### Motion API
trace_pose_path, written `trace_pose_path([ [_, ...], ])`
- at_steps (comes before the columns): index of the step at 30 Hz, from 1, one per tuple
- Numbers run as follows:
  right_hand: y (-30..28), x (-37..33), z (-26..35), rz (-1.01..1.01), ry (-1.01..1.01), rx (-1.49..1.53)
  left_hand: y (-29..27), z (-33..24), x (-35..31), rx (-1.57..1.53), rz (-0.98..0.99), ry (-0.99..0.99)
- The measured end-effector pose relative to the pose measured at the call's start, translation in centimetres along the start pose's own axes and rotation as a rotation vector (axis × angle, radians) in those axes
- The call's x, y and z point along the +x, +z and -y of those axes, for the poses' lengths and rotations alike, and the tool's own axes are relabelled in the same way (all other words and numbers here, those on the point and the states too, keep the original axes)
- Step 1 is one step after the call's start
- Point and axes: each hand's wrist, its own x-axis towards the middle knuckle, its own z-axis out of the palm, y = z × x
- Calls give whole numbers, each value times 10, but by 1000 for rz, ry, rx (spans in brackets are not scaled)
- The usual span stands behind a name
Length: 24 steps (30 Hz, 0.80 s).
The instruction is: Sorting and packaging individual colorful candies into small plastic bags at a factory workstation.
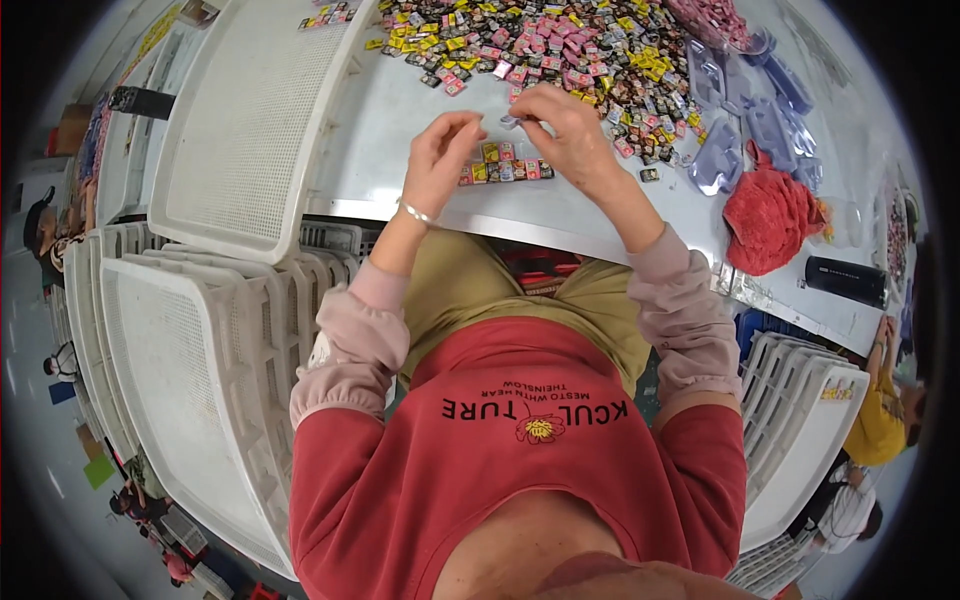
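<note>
My right hand (pixel 570 140) pinches a small pale purple piece (pixel 509 122) between thumb and fingertips, just above the table. To its left my left hand (pixel 440 162) hovers with fingers curled together; whether anything tiny is between them I cannot make out. Below and between the hands, a short block of small wrapped pieces (pixel 505 170) in yellow, pink and black stands lined up near the table's front edge. Beyond my hands spreads a big loose pile of the same small wrapped pieces (pixel 560 50).
A white mesh tray (pixel 245 120) lies left on the metal table (pixel 375 150). Stacked white trays stand at left (pixel 165 350) and right (pixel 790 440). Purple plastic trays (pixel 718 155), a red cloth (pixel 770 220) and a black cylinder (pixel 845 281) lie right. Other people work farther off.
</note>
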Motion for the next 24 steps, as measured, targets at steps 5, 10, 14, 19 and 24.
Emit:
trace_pose_path([
  [5, 12, -11, 3, -23, 126, 92, 13, 6, 10, -543, 145, -273],
  [10, 13, -31, 0, -158, 555, 872, 18, 6, 3, -550, 25, -301],
  [14, 17, -41, -2, -78, 651, 1040, 24, 1, 2, -462, -9, -259],
  [19, 20, -31, -1, -53, 744, 992, 19, 8, 3, -328, 43, -185],
  [24, 4, -29, -29, 47, 733, 805, 3, 13, -13, 391, 40, 182],
])
